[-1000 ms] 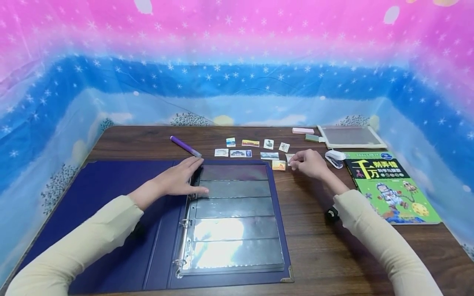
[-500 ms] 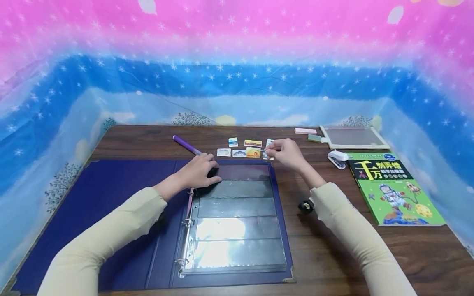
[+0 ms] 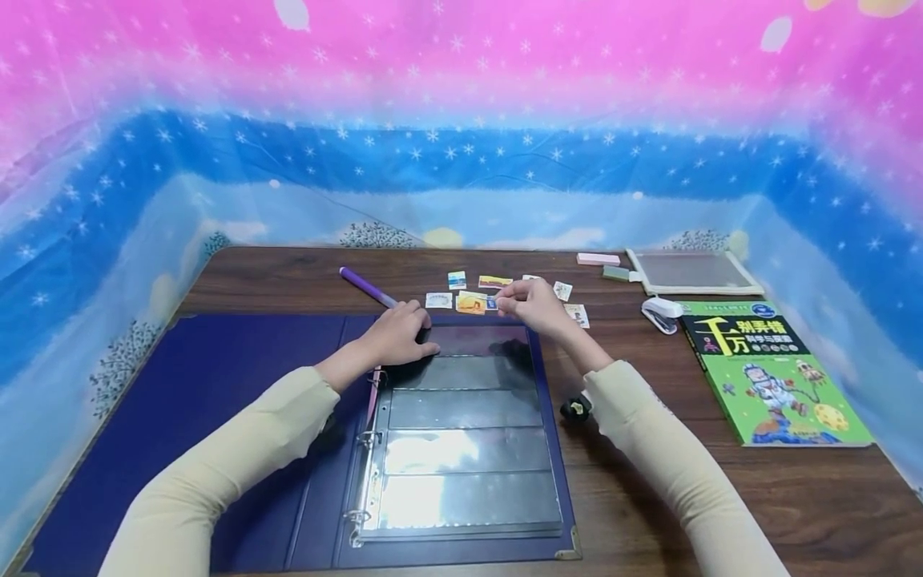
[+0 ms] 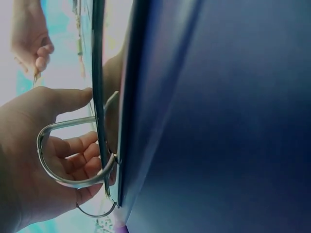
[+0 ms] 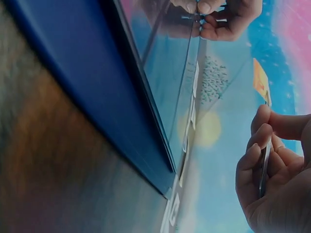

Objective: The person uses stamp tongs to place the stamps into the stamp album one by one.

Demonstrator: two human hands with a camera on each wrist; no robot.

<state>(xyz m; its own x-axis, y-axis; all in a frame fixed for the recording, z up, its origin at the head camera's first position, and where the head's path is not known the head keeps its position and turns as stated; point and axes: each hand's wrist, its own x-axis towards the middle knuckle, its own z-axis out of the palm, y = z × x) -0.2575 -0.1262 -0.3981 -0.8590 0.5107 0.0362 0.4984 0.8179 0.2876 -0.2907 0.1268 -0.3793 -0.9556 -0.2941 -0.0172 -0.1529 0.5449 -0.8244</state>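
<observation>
My right hand (image 3: 537, 306) grips slim metal tweezers (image 5: 264, 174), whose tips hold an orange stamp (image 5: 261, 80). In the head view this stamp overlaps a blue-and-white stamp (image 3: 492, 304) beyond the album's top edge. My left hand (image 3: 392, 332) rests at the upper left of the clear pocket page (image 3: 461, 410), beside the metal rings (image 4: 73, 183), with its fingers loosely bent. The dark blue ring album (image 3: 216, 401) lies spread flat. More stamps lie behind it, among them a white one (image 3: 438, 300) and a red-and-yellow one (image 3: 495, 282).
A purple pen (image 3: 366, 286) lies left of the stamps. Toward the right are a white stapler (image 3: 661, 312), a green book (image 3: 782, 385), a pink block (image 3: 598, 259), a green block (image 3: 616, 273) and a pale-framed mesh pouch (image 3: 694, 271). Patterned cloth (image 3: 461, 160) surrounds the table.
My right hand has lifted the orange stamp with the tweezers and carried it left over the other stamps. My left hand has slid right, farther onto the top of the page.
</observation>
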